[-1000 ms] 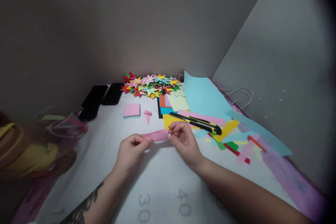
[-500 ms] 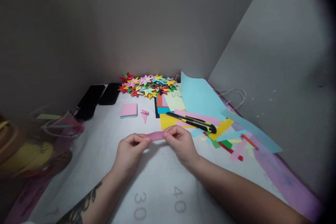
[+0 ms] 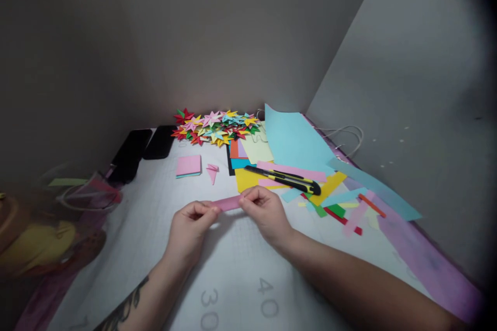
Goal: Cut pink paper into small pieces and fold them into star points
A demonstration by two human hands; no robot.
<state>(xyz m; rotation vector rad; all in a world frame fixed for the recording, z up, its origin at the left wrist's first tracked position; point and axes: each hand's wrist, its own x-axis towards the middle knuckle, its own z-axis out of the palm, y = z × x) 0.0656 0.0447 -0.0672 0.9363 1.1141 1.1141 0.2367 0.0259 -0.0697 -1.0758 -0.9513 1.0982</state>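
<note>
Between my two hands a pink folded paper strip (image 3: pixel 227 204) is held level above the white table covering. My left hand (image 3: pixel 191 230) pinches its left end, thumb on top. The right end is pinched by my right hand (image 3: pixel 267 212). Just beyond them lies a small folded pink paper piece (image 3: pixel 212 172), pointed towards me. Left of that sits a stack of square papers (image 3: pixel 188 165), pink on top. A black and yellow box cutter (image 3: pixel 289 180) rests on coloured paper beyond my right hand.
Several folded paper stars (image 3: pixel 215 126) are heaped at the back. Two black phones (image 3: pixel 160 142) lie to their left. A large light blue sheet (image 3: pixel 297 137) and loose paper scraps (image 3: pixel 337 209) cover the right side. A grey wall stands behind.
The view has shifted slightly. Both hands still pinch the pink strip at its ends, and it now slants a little more. The objects on the table lie as before.
</note>
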